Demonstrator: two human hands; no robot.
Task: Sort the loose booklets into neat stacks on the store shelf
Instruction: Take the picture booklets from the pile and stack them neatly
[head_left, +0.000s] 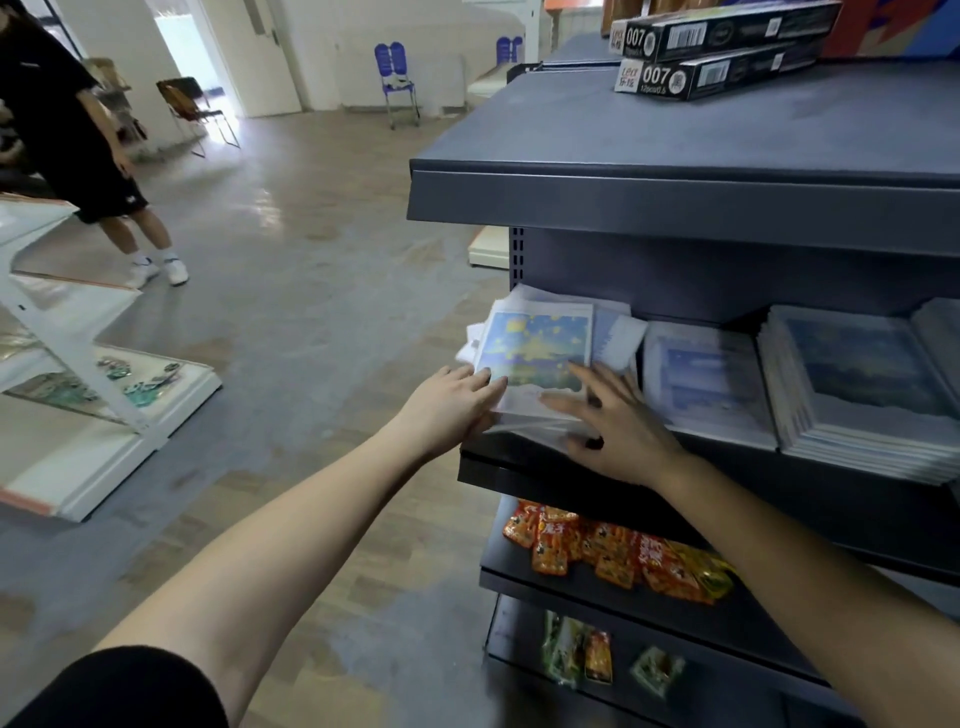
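A loose pile of booklets (535, 343), its top cover blue and yellow, lies askew at the left end of the dark shelf (519, 473). My left hand (452, 402) presses against the pile's left edge, thumb under, fingers on top. My right hand (618, 426) lies flat with spread fingers on the pile's front right corner. To the right sit a low stack with a pale blue cover (706, 384) and a taller, neat stack with a dark blue cover (862, 384).
Above is a grey shelf top (675, 140) carrying two black "007" boxes (717, 47). Orange snack packets (613, 551) fill the shelf below. A person in black (78, 130) stands at far left beside a white rack (78, 364). Open floor lies to the left.
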